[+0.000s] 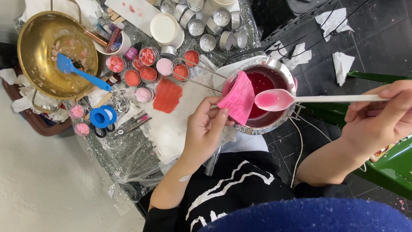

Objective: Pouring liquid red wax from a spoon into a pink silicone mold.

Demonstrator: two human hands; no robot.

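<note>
Head view showed a plastic-covered table (128, 159) at left, dark tiled floor (377, 43) at upper right. Left hand (206, 129) pinched a pink mould (237, 98); right hand (377, 118) gripped a white spoon (300, 99) over a pan (285, 71) of red liquid.

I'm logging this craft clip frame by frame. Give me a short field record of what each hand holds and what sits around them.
left hand: holds a pink textured mould at the pot's rim
right hand: grips a white-handled spoon carrying pink liquid
pot: small metal pot with red liquid
table left: brass bowl with blue spatula
nearby: filled round tins, orange textured piece, blue tape roll
</note>
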